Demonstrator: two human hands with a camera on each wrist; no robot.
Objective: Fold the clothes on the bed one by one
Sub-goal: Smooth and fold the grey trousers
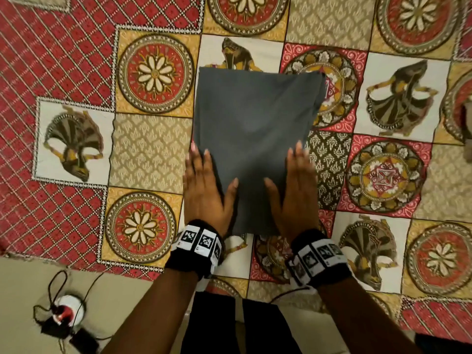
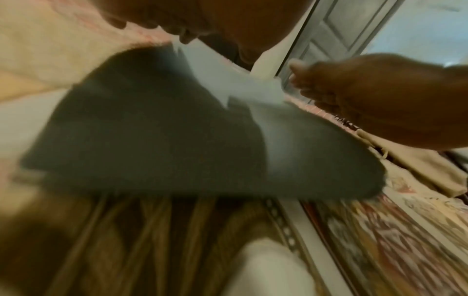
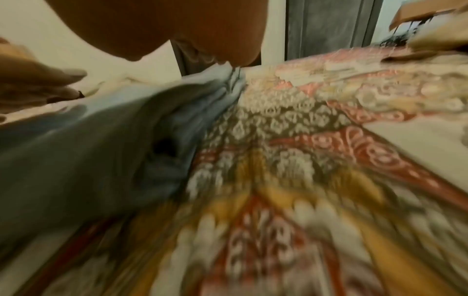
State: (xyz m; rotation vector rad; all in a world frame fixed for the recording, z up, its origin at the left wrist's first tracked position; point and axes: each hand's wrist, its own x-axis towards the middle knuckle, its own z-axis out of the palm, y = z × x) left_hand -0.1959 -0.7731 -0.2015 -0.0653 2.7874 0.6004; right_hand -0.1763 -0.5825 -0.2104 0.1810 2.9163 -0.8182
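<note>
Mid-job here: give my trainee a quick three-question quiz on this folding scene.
1. True or false: the grey garment lies flat as a folded rectangle on the patterned bedspread.
2. How do the left hand and right hand meet it? A) pinching corners B) pressing flat with straight fingers C) hovering apart
3. Fill in: the hands rest on the garment's ___ edge, near or far.

Key: 1 true; 2 B; 3 near.

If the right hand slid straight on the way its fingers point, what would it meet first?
Only more of the grey folded garment that the right hand lies flat along, on its right edge; beyond its far edge, apparently bare patterned bedspread.
</note>
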